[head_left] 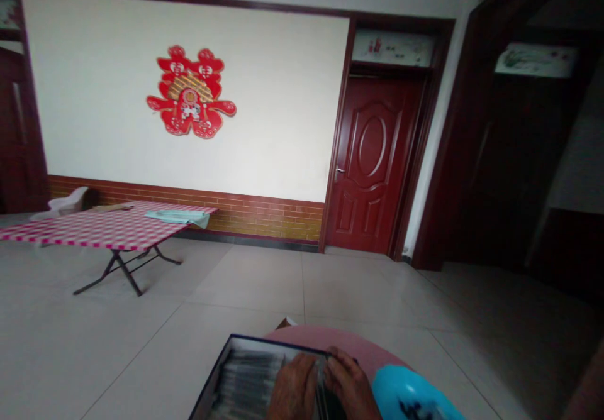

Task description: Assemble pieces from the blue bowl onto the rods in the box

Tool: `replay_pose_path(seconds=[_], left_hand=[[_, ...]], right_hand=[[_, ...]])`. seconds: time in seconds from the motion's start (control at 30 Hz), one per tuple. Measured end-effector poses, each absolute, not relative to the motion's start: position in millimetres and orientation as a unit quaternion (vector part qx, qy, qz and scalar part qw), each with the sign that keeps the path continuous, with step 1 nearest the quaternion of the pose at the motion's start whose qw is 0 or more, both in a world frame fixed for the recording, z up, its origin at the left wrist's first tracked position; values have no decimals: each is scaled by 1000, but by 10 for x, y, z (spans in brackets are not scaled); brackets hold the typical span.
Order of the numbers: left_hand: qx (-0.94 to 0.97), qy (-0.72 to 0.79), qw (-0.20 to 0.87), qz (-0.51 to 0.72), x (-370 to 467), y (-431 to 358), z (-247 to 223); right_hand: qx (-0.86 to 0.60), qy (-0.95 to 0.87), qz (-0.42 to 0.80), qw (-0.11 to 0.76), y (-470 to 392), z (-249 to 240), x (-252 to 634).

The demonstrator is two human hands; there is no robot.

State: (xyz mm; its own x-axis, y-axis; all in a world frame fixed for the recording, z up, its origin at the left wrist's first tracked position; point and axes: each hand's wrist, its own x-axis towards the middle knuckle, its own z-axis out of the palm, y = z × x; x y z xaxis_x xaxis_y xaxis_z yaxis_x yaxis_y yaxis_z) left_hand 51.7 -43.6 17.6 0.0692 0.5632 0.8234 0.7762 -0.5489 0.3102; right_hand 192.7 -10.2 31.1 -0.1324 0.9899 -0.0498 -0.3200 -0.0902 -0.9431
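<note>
An open, dark-rimmed box [230, 342] stands at the bottom of the view, filled with rows of thin dark items [250, 376], too blurred to name. Over the box, my left hand [293, 387] has its fingers bent and pressed together. Close beside it, my right hand [348, 382] is closed too, its fingertips near the box's far right corner. Whatever lies between the fingers is hidden. To the right sits a bright blue bowl [401, 382] with small dark pieces inside. Box and bowl rest on a round pinkish table [340, 338].
A low folding table [108, 228] with a red-checked top and a folded light-green cloth [177, 216] stands at left. Behind it is a white chair [70, 201]. A dark red door [372, 162] is set in the far wall, beside a red decoration [191, 93]. Tiled floor lies between.
</note>
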Motion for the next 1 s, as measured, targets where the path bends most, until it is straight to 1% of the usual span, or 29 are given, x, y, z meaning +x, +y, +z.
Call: replay_pose_path(seconds=[0.13,0.23,0.4,0.57,0.77,1.0], left_hand=[[-749,-470,58,-463,510,-447,208],[-759,-473,40,-445,490,-454,193],[-762,-481,33,-433,486,-486,200],[-757,-474,25,-449,498,-489,188],[-755,-485,41,-439,491,-466,120],[-756,-489,25,-435,499,-474,158]], right_hand=[[-377,-433,650,497,-94,297,1917],[-375,-462,647,478,-99,308,1918],[-389,-507,616,461,-153,392,1940],[-402,-532,594,449,-148,402,1960],[-399,-543,590,445,-145,417,1950],[-407,-564,577,428,-169,434,1946]])
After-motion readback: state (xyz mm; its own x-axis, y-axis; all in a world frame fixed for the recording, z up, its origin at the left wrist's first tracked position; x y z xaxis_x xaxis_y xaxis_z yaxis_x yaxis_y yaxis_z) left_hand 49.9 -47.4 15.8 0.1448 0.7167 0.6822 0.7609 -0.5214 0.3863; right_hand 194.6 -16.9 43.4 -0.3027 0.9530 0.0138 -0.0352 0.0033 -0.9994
